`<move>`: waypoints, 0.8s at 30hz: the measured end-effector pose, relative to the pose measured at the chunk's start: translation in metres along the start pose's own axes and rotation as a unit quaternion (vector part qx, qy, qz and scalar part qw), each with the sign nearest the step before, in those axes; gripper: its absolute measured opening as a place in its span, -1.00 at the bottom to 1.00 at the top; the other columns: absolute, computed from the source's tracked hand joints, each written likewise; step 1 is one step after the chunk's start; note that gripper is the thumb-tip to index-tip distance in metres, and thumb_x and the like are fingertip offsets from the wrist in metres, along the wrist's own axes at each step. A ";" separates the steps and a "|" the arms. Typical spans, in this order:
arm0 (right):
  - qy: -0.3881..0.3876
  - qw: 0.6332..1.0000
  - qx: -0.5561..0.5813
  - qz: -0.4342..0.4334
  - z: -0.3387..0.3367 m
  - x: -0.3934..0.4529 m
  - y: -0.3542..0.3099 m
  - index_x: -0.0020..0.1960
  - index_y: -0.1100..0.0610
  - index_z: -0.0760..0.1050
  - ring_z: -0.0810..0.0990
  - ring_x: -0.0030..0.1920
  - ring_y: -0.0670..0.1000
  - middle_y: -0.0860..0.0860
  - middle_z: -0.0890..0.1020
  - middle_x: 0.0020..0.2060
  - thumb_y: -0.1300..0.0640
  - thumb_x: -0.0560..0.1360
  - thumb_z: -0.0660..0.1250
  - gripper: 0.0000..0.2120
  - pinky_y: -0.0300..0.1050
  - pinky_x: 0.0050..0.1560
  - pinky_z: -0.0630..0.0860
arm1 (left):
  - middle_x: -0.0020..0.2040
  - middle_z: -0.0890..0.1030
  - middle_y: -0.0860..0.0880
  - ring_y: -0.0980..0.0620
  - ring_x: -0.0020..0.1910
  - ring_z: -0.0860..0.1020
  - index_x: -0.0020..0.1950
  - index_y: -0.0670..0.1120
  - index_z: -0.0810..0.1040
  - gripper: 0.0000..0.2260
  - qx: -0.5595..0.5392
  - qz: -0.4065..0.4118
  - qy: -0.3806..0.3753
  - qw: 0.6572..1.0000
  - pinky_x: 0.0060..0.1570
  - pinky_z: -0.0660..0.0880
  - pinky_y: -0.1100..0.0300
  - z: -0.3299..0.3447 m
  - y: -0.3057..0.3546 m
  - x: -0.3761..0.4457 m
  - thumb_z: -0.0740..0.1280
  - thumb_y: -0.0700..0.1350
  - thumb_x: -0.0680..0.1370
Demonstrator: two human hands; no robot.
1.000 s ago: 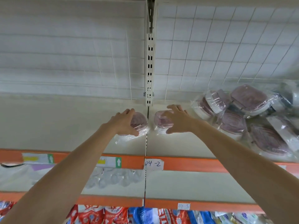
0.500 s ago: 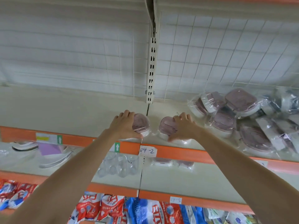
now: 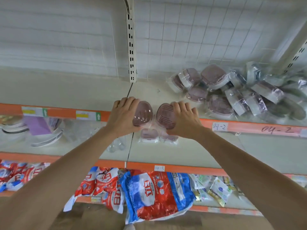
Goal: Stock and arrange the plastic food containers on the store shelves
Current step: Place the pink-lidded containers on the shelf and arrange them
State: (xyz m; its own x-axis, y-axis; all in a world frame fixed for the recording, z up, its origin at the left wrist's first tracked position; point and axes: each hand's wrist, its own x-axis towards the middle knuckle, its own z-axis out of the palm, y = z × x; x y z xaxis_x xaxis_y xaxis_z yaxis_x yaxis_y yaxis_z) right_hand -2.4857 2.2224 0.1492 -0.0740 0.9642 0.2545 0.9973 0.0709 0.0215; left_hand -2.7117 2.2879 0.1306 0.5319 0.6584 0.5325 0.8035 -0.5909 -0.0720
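Left hand: the left hand (image 3: pixel 123 113) curls around the left container (image 3: pixel 142 113) and holds it at the front edge of the top shelf (image 3: pixel 66 90).
Right hand: the right hand (image 3: pixel 183 119) curls around the right container (image 3: pixel 165 116) and holds it just beside the other one.
Pile: more wrapped containers (image 3: pixel 232 92) lie in a messy heap on the right of the same shelf.
Shelf edge: an orange strip (image 3: pixel 249 128) runs along the front, with "04-2" written on it.
Back wall: a white wire grid (image 3: pixel 199 39) and a white post with slots (image 3: pixel 131 47).
Shelf below: two more wrapped containers (image 3: pixel 157 136), and plates (image 3: pixel 44 140) to the left.
Bottom shelf: red and blue bags (image 3: pixel 154 193).
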 end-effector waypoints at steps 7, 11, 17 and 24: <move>-0.116 0.992 -0.010 -0.048 0.033 -0.085 0.028 0.40 0.11 0.15 0.31 0.24 0.12 0.06 0.33 0.25 -0.21 0.22 0.43 -0.11 0.05 0.17 0.29 | 0.24 0.44 -0.11 -0.14 0.20 0.44 0.37 -0.16 0.37 -0.14 -0.021 0.024 -0.127 0.991 0.18 0.36 0.00 0.024 0.071 -0.071 0.52 0.22 0.19; -0.212 0.977 0.023 -0.028 0.070 -0.117 0.033 0.40 0.11 0.13 0.31 0.24 0.12 0.07 0.33 0.25 -0.21 0.25 0.42 -0.12 0.07 0.22 0.30 | 0.30 0.35 -0.03 -0.07 0.25 0.36 0.41 -0.06 0.24 -0.15 -0.056 -0.031 -0.292 0.954 0.22 0.29 0.05 0.054 0.096 -0.100 0.45 0.30 0.26; -0.284 0.958 0.028 0.033 0.150 -0.147 0.036 0.38 0.12 0.14 0.26 0.28 0.12 0.07 0.30 0.25 -0.18 0.26 0.44 -0.15 0.07 0.22 0.28 | 0.36 0.34 0.02 -0.06 0.31 0.30 0.42 -0.02 0.23 -0.14 -0.056 -0.063 -0.430 0.899 0.18 0.31 0.04 0.114 0.106 -0.137 0.47 0.29 0.25; -0.254 0.957 0.064 0.122 0.235 -0.130 0.048 0.41 0.08 0.15 0.24 0.31 0.15 0.11 0.23 0.28 -0.09 0.23 0.49 -0.12 0.09 0.28 0.24 | 0.28 0.24 -0.10 -0.12 0.26 0.24 0.41 0.00 0.27 -0.15 -0.062 -0.119 -0.364 0.922 0.19 0.23 0.04 0.200 0.105 -0.133 0.53 0.18 0.21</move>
State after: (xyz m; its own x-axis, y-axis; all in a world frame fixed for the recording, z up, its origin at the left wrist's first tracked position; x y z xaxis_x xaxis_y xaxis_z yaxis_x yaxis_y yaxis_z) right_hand -2.4279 2.1601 -0.1100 0.1402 0.9535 -0.2667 0.9793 -0.1733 -0.1050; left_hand -2.6441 2.2316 -0.1168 0.4188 0.8881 -0.1896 0.9080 -0.4079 0.0954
